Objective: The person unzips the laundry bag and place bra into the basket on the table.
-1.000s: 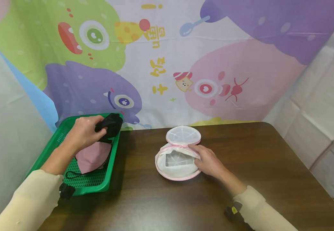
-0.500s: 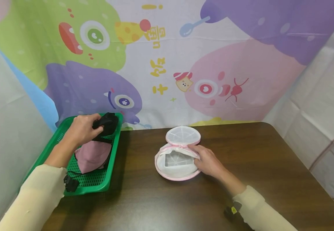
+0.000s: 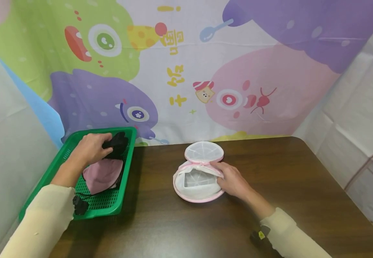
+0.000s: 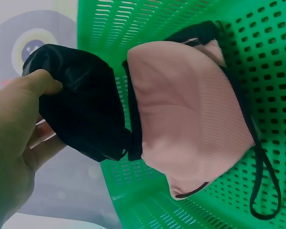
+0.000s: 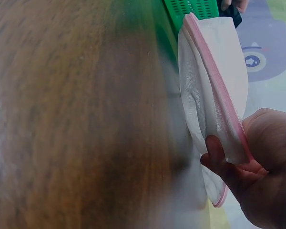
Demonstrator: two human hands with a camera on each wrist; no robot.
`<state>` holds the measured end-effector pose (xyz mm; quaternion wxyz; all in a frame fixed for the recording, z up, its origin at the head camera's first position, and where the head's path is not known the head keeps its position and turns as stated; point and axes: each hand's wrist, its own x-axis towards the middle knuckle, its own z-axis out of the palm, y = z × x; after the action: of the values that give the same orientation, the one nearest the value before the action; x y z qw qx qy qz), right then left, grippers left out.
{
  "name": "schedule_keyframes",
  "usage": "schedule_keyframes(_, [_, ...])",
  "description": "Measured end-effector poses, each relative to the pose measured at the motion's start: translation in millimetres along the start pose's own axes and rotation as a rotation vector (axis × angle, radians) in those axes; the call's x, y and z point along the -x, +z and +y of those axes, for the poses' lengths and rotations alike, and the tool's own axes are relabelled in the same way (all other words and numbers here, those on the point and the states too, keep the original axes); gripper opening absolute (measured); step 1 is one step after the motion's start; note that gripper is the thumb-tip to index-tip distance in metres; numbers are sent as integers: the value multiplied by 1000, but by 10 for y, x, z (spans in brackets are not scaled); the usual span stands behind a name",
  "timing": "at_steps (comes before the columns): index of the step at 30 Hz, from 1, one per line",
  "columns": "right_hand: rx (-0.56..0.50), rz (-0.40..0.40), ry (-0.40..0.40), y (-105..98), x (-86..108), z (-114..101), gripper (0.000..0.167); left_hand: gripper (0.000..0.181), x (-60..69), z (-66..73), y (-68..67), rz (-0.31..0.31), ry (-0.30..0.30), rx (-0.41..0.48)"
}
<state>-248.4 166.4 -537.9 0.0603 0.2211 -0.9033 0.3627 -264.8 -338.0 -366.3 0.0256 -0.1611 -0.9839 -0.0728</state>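
A bra with a pink cup and a black cup lies partly in the green basket at the left. My left hand pinches the black cup between thumb and fingers and lifts it above the basket's far end. The pink cup and a black strap loop rest on the basket floor in the left wrist view. On the table, a white mesh laundry bag with pink zipper trim stands with its mouth unzipped and its round lid raised behind. My right hand grips the bag's right edge, thumb against the mesh.
The brown wooden table runs up to a cartoon-printed cloth at the back. White sheeting hangs at both sides. The basket's raised rim stands between the bra and the laundry bag.
My left hand has moved slightly left and down with the black cup, which hangs lower over the basket. The right hand and the laundry bag stay in place.
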Motion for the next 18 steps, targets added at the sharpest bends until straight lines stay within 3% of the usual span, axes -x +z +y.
schedule_keyframes(7, [-20, -20, 22, -91, 30, -144, 64, 30, -22, -50, 48, -37, -24, -6])
schedule_keyframes(12, [-10, -24, 14, -101, 35, -146, 62, 28, -44, -68, 56, -80, -32, -16])
schedule_keyframes(18, [-4, -31, 23, -79, 29, -101, 62, 38, -64, -94, 87, -109, -29, -29])
